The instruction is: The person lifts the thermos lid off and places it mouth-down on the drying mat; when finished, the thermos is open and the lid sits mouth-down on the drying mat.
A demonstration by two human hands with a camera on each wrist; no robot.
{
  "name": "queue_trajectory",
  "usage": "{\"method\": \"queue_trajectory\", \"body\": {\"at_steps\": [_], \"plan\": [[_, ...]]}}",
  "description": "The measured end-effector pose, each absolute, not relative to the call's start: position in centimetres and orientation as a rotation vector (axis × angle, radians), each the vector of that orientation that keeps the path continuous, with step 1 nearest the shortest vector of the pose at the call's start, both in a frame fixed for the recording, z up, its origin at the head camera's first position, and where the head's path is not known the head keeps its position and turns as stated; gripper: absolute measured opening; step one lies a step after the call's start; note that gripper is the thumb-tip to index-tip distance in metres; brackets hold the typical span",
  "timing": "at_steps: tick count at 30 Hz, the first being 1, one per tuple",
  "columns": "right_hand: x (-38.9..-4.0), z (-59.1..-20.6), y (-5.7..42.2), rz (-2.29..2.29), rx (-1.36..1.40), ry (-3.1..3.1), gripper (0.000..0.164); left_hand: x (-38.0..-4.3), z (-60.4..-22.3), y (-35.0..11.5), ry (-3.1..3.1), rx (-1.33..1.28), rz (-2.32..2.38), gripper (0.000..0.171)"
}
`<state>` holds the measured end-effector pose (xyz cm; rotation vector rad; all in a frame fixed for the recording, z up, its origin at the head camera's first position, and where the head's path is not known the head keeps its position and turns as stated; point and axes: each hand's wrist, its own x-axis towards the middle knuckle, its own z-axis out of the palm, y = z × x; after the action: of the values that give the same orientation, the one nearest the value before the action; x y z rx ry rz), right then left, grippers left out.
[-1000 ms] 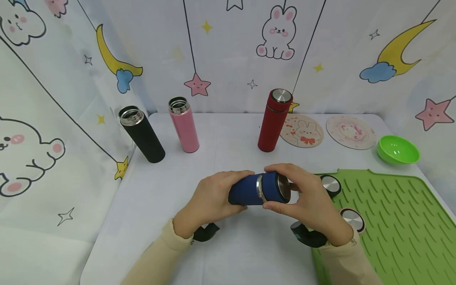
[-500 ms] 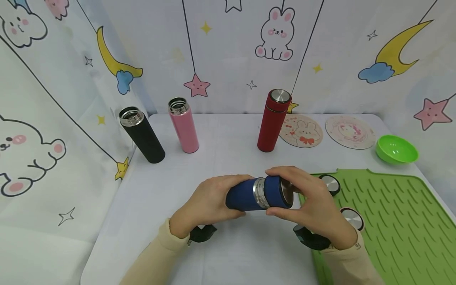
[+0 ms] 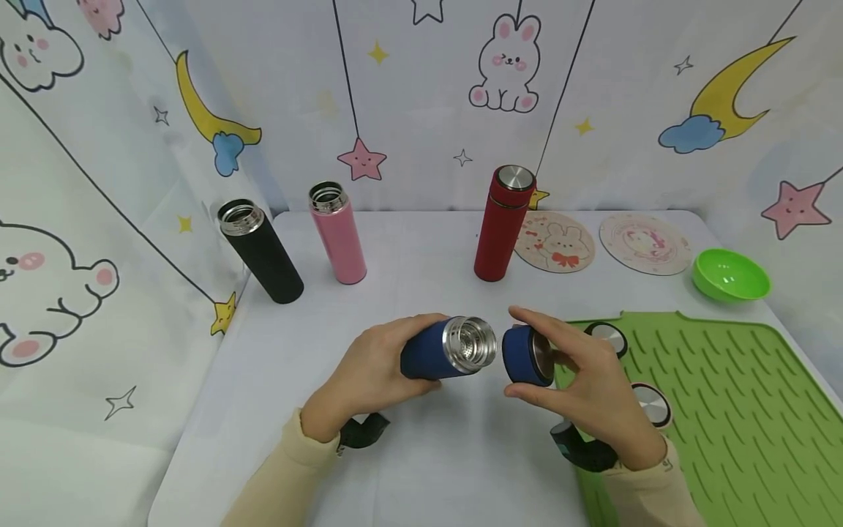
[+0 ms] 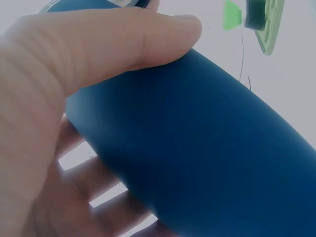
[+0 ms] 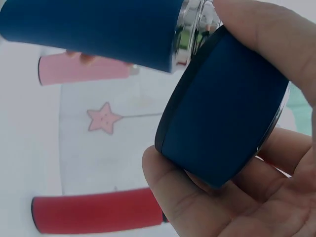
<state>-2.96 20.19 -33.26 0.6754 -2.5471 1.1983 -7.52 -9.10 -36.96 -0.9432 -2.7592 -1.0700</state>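
Note:
My left hand (image 3: 378,361) grips the body of a blue thermos flask (image 3: 424,353), tilted on its side with its shiny steel mouth facing right and toward me. In the left wrist view the thumb lies across the blue flask (image 4: 197,143) and the fingers wrap beneath it. Just right of the mouth, my right hand (image 3: 588,380) pinches the blue lid (image 3: 520,355) between thumb and fingers. A gap shows between lid and mouth in the head view. The right wrist view shows the lid (image 5: 222,108) from the side, its silvery top toward the palm.
An uncapped black flask (image 3: 263,256) and an uncapped pink flask (image 3: 341,245) stand at the back left. A capped red flask (image 3: 502,227) stands behind the hands. On the right are two round mats (image 3: 645,244), a green bowl (image 3: 731,276) and a green mat (image 3: 737,410) bearing two lids (image 3: 650,404).
The blue lid has come off the flask. My right hand has moved right with it, while my left hand has shifted slightly left and turned the flask's mouth into view.

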Motion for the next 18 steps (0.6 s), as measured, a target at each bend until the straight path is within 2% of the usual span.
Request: {"method": "queue_trajectory", "body": {"at_steps": [18], "plan": [[-2.7,-35.9,23.3,1.096,0.485,-2.573,0.097,-7.7,-38.1,-14.3,-2.719,-0.464,-1.371,0.088]]}}
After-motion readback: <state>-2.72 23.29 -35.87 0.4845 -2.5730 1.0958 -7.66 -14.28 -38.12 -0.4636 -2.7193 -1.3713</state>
